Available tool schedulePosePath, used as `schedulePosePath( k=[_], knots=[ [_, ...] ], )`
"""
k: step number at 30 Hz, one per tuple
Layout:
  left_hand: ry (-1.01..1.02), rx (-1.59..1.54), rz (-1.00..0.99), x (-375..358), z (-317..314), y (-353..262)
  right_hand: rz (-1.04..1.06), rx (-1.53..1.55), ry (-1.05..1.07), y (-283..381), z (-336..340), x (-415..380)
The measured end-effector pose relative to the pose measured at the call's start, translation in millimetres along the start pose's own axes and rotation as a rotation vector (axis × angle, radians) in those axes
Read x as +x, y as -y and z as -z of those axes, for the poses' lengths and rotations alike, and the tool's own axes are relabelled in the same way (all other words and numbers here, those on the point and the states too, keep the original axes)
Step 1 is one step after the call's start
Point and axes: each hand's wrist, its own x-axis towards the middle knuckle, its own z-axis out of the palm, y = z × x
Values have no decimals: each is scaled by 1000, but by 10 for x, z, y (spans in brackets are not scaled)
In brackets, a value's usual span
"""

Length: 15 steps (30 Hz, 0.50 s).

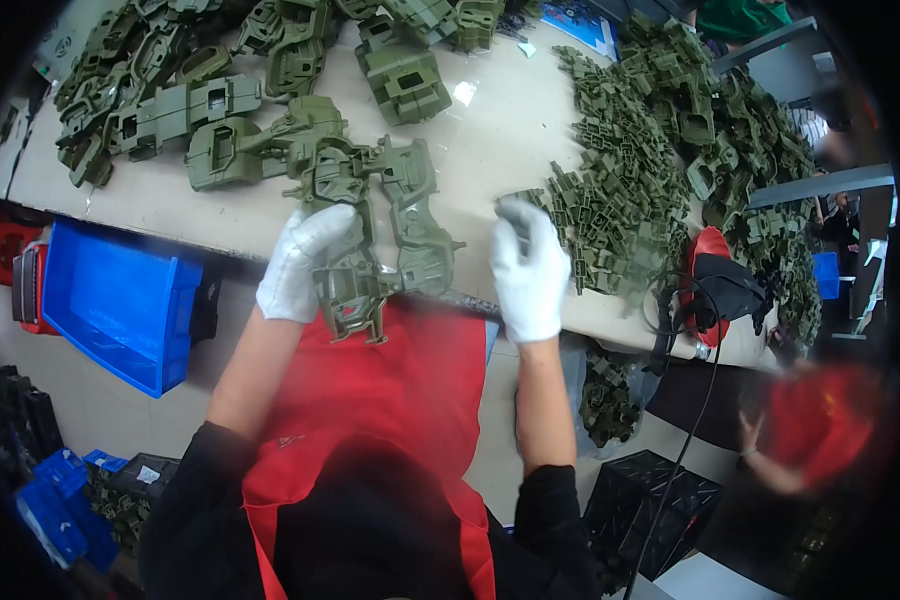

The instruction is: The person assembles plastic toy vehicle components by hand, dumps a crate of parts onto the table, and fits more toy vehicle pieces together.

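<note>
My left hand [308, 258], in a white glove, is closed on a green plastic part [342, 185] that hangs partly over the table's front edge. Beside it, to the right, a similar green part [416, 210] lies at the edge, with no hand on it. My right hand [530, 268], also gloved in white, is over the front edge, next to the heap of small green pieces [610, 170]. Its fingers are bent, and whether they hold a small piece cannot be made out.
Large green parts [210, 100] are piled at the back left of the table [500, 110]. A blue bin [120, 300] stands below at left. A red and black tool [715, 285] with a cable lies at right. Another person in red [820, 420] is at far right.
</note>
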Motion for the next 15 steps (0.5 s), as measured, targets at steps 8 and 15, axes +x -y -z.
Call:
schedulePosePath(
  k=[8,15],
  knots=[
    [78,33,-129,-83,55,-56,-357,-25,275,505,-513,660],
    [137,-27,-94,-86,76,-118,245,-70,210,696,332,380]
  ],
)
